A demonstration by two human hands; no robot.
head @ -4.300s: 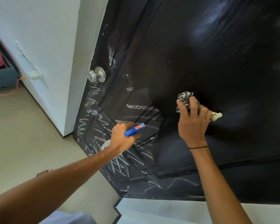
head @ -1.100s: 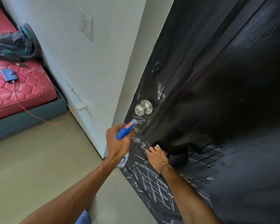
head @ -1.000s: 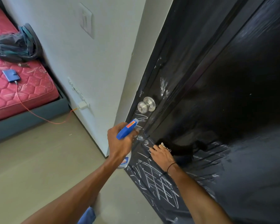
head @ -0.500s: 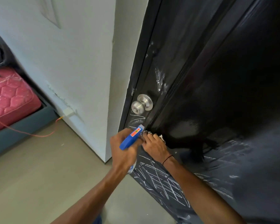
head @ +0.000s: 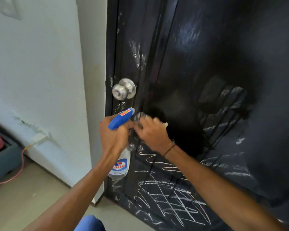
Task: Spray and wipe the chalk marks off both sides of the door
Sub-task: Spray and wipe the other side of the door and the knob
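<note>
Wipe step, mid-frame: right hand [head: 150,130] presses cloth [head: 157,120] on door [head: 207,64] below knob [head: 123,89], left hand [head: 113,135] grips spray bottle [head: 119,164]; next, I'd judge, spray chalk marks [head: 165,194] at lower centre.

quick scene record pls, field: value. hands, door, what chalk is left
left hand: grips spray bottle, blue nozzle toward door
right hand: presses cloth on door just below knob; blurred
door: black, glossy wiped patch mid-panel
chalk marks: dense scribbles on lower panel, faint streaks above knob and at right
wall: white, left of door
other side of door: not visible
</note>
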